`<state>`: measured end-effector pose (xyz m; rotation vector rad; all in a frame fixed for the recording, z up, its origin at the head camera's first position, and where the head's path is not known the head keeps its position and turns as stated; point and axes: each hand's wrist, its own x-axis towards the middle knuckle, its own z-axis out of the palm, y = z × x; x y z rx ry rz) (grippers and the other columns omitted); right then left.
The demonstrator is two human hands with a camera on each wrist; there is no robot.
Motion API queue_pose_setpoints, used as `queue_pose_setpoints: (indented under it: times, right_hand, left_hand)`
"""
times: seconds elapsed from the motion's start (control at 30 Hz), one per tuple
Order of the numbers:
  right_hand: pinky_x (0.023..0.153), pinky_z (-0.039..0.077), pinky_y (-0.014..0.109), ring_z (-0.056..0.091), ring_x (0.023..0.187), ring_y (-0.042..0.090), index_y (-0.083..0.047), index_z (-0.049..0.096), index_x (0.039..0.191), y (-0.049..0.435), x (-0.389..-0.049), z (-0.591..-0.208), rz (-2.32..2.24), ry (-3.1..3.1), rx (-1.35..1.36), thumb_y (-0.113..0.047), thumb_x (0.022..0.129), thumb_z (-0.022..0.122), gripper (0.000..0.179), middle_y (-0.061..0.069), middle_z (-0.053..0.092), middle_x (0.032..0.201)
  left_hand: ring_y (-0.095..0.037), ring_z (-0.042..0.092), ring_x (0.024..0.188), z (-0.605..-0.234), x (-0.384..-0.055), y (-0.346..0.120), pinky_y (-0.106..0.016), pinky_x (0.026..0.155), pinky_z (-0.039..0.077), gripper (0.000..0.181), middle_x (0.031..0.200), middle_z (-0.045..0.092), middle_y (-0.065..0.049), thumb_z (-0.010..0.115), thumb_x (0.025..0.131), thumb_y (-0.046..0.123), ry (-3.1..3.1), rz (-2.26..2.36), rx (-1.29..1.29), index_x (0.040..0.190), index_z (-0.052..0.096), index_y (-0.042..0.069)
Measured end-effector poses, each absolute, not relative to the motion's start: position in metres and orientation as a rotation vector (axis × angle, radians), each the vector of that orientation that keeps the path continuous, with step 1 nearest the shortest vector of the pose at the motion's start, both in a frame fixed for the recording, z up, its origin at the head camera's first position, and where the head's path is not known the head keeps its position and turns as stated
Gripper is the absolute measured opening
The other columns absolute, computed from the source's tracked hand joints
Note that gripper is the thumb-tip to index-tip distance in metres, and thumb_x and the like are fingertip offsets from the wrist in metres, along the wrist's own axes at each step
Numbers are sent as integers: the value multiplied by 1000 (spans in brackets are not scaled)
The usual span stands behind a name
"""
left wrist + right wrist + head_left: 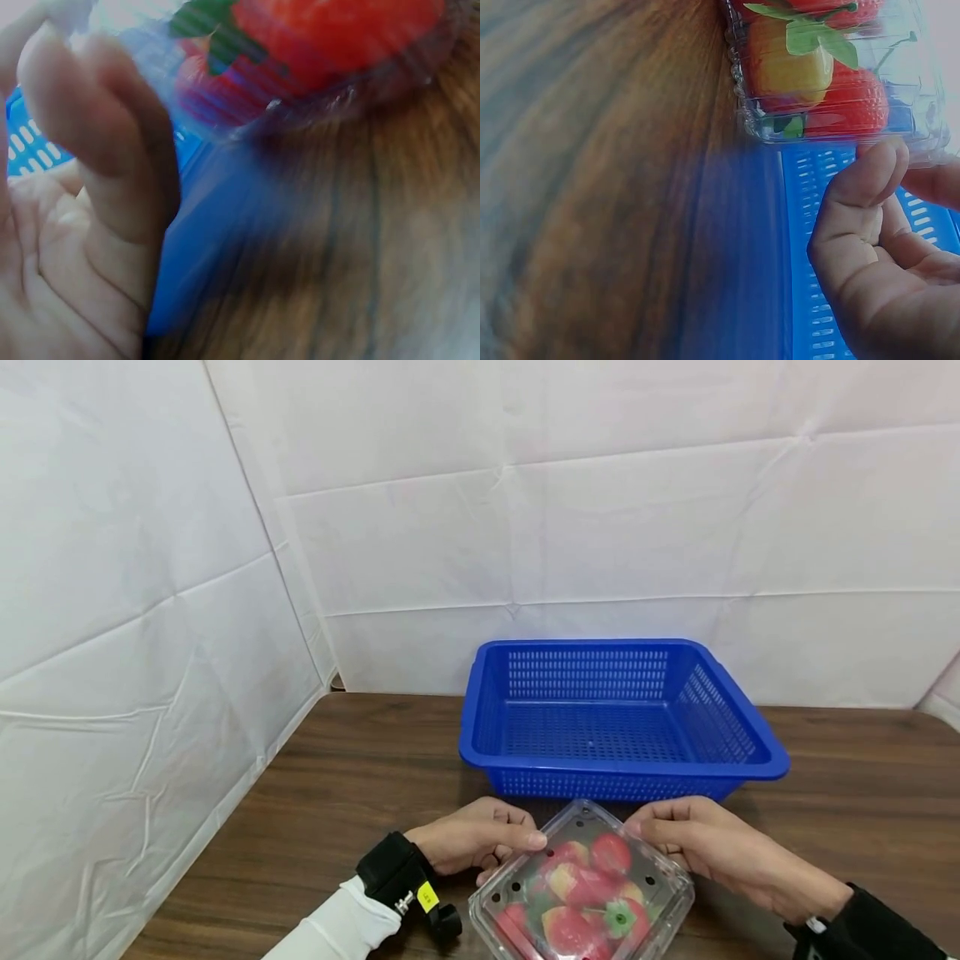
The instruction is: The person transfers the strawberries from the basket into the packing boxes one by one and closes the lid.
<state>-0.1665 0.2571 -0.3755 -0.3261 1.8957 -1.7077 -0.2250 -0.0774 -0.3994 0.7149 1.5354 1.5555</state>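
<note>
A clear plastic clamshell box (581, 893) of red strawberries with green leaves is in front of me at the bottom of the head view, its lid down. My left hand (480, 835) pinches its left far edge between thumb and fingers. On the opposite side my right hand (712, 847) pinches the box edge, thumb and curled fingers together. The right wrist view shows the strawberries (855, 105) through the box wall, with the right fingertips at its rim. In the left wrist view the box is blurred beside the left fingers (97, 112).
A blue perforated plastic basket (622, 768) stands just beyond the box, with nothing visible inside. Both are on a dark wood-grain table (337, 777). White cloth (600, 527) hangs behind the table and along its left side.
</note>
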Motion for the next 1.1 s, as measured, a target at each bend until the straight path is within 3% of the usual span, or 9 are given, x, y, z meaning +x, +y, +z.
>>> queue_pose_setpoints:
  times: [0.17, 0.47, 0.73, 0.87, 1.03, 1.1]
  right_hand:
    - [91, 60, 34, 67, 109, 20, 7, 63, 129, 259, -167, -375, -1717, 1892, -349, -20, 115, 48, 34, 11, 69, 121]
    - [90, 59, 34, 66, 110, 19, 7, 62, 131, 262, -169, -374, -1707, 1910, -321, -22, 115, 48, 36, 11, 67, 124]
    - [89, 60, 34, 67, 108, 18, 7, 63, 129, 265, -169, -375, -1722, 1903, -315, -22, 115, 49, 35, 10, 69, 122]
    - [84, 58, 31, 64, 100, 15, 4, 64, 125, 266, -169, -375, -1728, 1888, -316, -22, 115, 48, 32, 7, 66, 112]
    - [72, 48, 30, 52, 86, 14, -2, 60, 110, 268, -169, -372, -1699, 1899, -302, -20, 114, 48, 23, 2, 48, 90]
    - [71, 48, 29, 51, 84, 14, -2, 60, 109, 268, -169, -371, -1698, 1894, -292, -20, 113, 48, 22, 2, 47, 89]
  left_hand:
    - [-3, 53, 58, -399, -229, -86, -19, 47, 50, 11, 70, 52, 6, 70, 96, 20, 1530, 1515, 751, 91, 66, 11]
    - [-7, 62, 61, -398, -233, -101, -22, 56, 58, 27, 73, 61, 5, 78, 90, 30, 1456, 1427, 780, 100, 64, 8]
    - [-9, 67, 67, -395, -235, -103, -26, 61, 62, 32, 80, 68, 3, 81, 90, 25, 1386, 1413, 769, 108, 62, 7]
    - [-10, 68, 69, -395, -236, -105, -27, 63, 63, 34, 84, 69, 2, 83, 89, 22, 1365, 1410, 768, 111, 61, 7]
    - [-7, 66, 67, -396, -236, -104, -23, 62, 61, 31, 80, 67, 4, 82, 90, 20, 1367, 1439, 769, 111, 62, 8]
    - [-6, 66, 66, -396, -236, -104, -22, 60, 61, 31, 79, 67, 4, 81, 90, 20, 1375, 1449, 760, 111, 62, 8]
